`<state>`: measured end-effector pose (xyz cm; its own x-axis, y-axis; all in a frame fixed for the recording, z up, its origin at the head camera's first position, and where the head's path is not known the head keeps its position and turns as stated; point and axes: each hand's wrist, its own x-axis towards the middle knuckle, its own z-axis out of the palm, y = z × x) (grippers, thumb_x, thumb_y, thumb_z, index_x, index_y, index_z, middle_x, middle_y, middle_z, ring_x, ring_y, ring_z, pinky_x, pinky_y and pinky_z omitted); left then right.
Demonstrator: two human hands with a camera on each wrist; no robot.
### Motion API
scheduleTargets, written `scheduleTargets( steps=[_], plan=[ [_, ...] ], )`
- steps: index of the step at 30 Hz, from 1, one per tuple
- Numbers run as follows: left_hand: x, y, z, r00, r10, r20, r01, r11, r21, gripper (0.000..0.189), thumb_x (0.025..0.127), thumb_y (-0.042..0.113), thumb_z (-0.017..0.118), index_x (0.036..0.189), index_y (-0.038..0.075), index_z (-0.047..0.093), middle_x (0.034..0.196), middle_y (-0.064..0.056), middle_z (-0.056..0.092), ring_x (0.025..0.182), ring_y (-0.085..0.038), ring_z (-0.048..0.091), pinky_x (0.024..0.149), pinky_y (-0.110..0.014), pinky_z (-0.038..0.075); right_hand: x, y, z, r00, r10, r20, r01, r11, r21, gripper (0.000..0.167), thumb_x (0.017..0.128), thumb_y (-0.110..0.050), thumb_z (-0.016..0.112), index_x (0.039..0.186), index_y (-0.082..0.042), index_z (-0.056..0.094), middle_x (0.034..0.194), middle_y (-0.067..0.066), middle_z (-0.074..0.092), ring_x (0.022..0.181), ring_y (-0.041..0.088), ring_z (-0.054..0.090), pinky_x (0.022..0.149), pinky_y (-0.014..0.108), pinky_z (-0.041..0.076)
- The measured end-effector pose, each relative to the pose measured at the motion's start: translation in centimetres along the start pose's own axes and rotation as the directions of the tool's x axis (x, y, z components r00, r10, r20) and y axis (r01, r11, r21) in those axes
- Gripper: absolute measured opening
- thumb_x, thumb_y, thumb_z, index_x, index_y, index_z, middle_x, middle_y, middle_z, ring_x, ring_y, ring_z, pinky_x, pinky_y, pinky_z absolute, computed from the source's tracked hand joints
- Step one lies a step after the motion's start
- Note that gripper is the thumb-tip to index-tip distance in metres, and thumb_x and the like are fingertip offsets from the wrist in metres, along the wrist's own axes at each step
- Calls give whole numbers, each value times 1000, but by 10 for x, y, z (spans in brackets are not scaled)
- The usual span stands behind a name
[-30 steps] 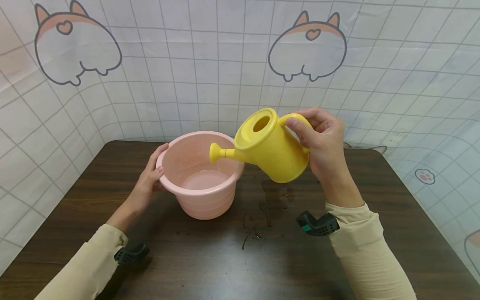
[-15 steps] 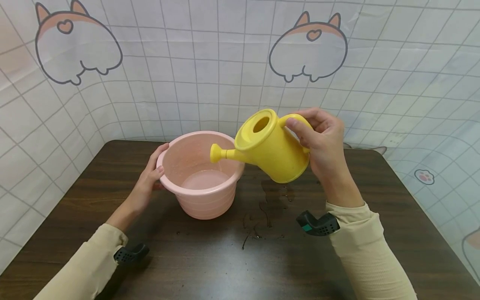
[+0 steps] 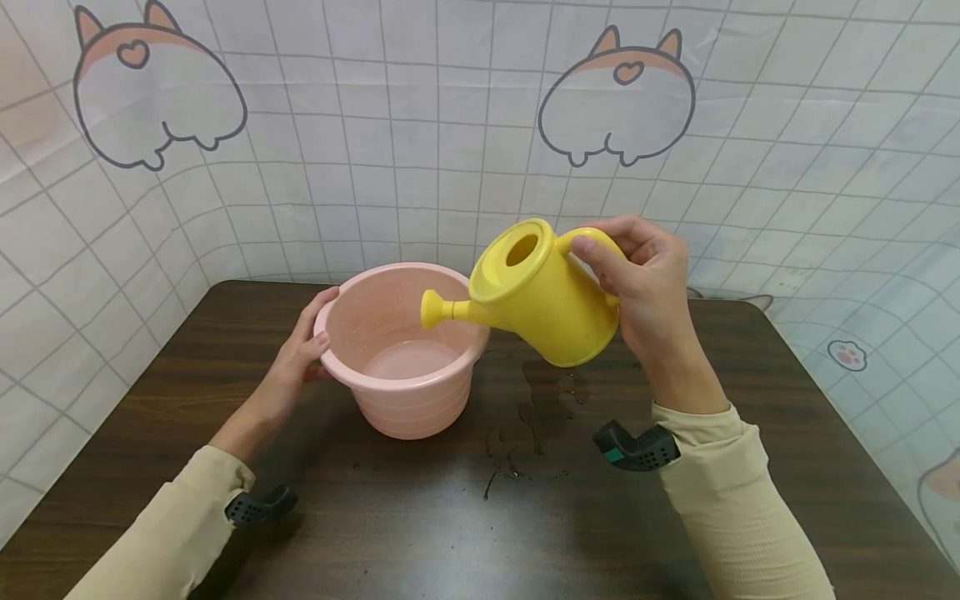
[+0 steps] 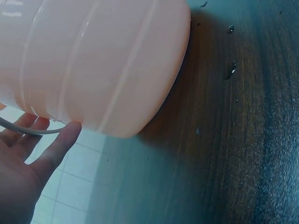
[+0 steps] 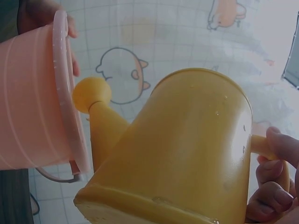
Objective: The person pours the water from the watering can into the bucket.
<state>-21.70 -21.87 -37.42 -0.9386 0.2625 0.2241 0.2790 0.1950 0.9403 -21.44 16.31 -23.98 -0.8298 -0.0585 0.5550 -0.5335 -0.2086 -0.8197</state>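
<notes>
In the head view my left hand [image 3: 296,350] grips the left rim of a pink plastic bucket [image 3: 408,408] standing on the table, thumb over the edge. Its fingers [image 4: 60,144] spread against the bucket's ribbed wall in the left wrist view. My right hand [image 3: 648,283] holds a yellow watering can [image 3: 558,312] by its handle, raised above the table and tipped left. The round spout head [image 3: 431,308] is over the bucket's opening. A shallow layer of water [image 3: 412,358] shows on the bucket's floor. From the right wrist, droplets dot the can's side [image 5: 187,140].
Water streaks and drops [image 3: 525,433] lie on the dark wooden table [image 3: 420,533] right of and in front of the bucket. A thin bail handle [image 5: 56,178] hangs from the bucket's rim. Behind the table is a white grid-patterned cloth [image 3: 420,150] with cartoon animals.
</notes>
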Motion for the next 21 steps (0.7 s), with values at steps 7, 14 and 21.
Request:
scheduleTargets(
  steps=[7,14,21],
  plan=[
    [0,2,-1,1000,-24,9,24,1000,-4,54,100,36,31,153,36,19,154,-3,24,119,-20,45,81,-27,52,0,0,-2,1000,-5,7,5,1000,0,7,84,-1,69,91,-2,72,78,1,71,57,16,36,54,28,24],
    [-1,2,-3,1000,-30,-1,29,999,-20,53,101,34,33,153,36,22,154,-5,28,119,-17,46,81,-25,52,1,-2,-1,1000,-1,14,1,1000,-3,7,84,-2,69,90,-2,72,77,1,70,56,16,34,54,27,24],
    [0,0,-4,1000,-13,4,13,999,-38,53,101,31,35,153,33,23,152,-8,30,119,-16,46,82,-25,52,1,-3,-2,1000,12,5,-11,1000,-22,6,84,-3,71,89,-3,72,77,0,70,57,15,36,53,25,26]
  ],
)
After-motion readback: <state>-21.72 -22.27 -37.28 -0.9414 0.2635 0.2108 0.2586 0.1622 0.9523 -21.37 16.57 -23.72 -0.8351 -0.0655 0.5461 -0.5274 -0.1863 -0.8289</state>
